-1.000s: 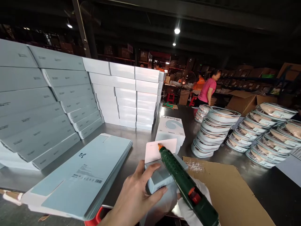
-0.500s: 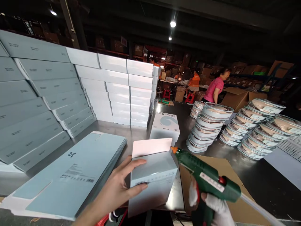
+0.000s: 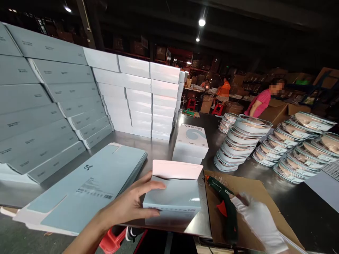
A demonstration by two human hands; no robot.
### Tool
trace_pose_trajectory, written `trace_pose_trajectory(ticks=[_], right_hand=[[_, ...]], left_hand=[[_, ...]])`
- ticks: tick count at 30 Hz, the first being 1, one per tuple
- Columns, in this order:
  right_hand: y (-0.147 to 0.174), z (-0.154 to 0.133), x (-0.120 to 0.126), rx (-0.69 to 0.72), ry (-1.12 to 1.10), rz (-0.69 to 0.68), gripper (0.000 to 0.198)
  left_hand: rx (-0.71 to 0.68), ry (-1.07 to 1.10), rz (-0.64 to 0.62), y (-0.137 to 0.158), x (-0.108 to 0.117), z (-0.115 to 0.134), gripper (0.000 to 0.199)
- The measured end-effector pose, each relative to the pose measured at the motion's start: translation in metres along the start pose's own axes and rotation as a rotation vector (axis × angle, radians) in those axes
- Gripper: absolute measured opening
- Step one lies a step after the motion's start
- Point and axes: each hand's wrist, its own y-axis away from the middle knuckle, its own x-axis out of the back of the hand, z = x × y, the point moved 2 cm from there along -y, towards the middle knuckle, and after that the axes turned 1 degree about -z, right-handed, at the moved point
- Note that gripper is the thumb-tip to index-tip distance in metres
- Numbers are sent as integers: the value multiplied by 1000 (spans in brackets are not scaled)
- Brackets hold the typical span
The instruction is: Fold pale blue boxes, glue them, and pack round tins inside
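Blue glossy box (image 3: 173, 195) gripped by left hand (image 3: 132, 201); cloth-gloved right hand (image 3: 256, 215) at plastic glue gun (image 3: 231, 213), grip unclear.

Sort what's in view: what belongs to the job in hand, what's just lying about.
In the job, it seems:
box, in the left hand
glue gun, at the right hand
cardboard, beneath the glue gun
flat cartons, likely; similar pale blue

Just about, apparently:
red stool, below the table
green tool, towards the table's far end
round packs, stacked, untouched

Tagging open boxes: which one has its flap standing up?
The front box, at the left hand: its pale flap stands up; the stacked boxes behind show none raised.
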Motion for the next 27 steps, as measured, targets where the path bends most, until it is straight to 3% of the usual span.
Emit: trace_pose_trajectory(ticks=[1, 2, 4, 6, 9, 11, 13, 16, 18, 22, 24, 27], right_hand=[[0, -16, -4, 64, -144, -25, 53], [0, -33, -10, 153, -342, -81, 77], [2, -65, -26, 364, -694, -250, 109], [5, -81, -40, 487, -858, -354, 106], [10, -79, -51, 537, -843, -331, 83], [13, -77, -50, 595, -748, -286, 74], [16, -83, -46, 718, -634, -245, 72], [17, -102, -39, 943, -468, -155, 71], [16, -111, -37, 1020, -396, -98, 67], [18, -111, -41, 1063, -350, -71, 63], [21, -102, -45, 961, -404, -11, 60], [30, -83, -48, 706, -615, 103, 74]], left_hand=[[-1, 9, 6, 0, 0, 1, 45], [-10, 16, 12, 1, 0, 0, 44], [-50, 14, 38, 3, -5, -3, 41], [-120, 25, 126, 4, -12, -7, 40], [-284, 133, 314, 5, -25, -13, 52], [-369, 174, 355, 5, -30, -15, 62], [-395, 142, 322, 5, -30, -14, 59], [-394, 30, 217, 5, -23, -7, 34], [-391, -49, 169, 4, -18, -1, 25], [-350, 116, 174, 2, -12, 2, 28], [-325, 261, 267, 5, -10, 0, 25], [-270, 384, 526, 12, -15, -5, 23]])
